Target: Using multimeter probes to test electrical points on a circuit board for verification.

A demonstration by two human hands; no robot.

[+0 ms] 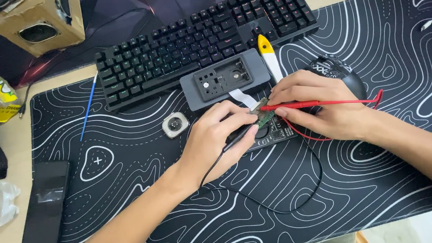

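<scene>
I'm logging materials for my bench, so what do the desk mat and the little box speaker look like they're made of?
The desk mat looks like matte woven cloth, probably over rubber: no glare, printed white contour lines. The box speaker looks like raw brown cardboard, given its dull surface and rough cut edges.

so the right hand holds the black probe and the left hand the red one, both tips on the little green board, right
Not quite: the colours are swapped. In the head view the right hand holds the red probe and the left hand holds the black probe. Both tips do meet the small green circuit board.
</scene>
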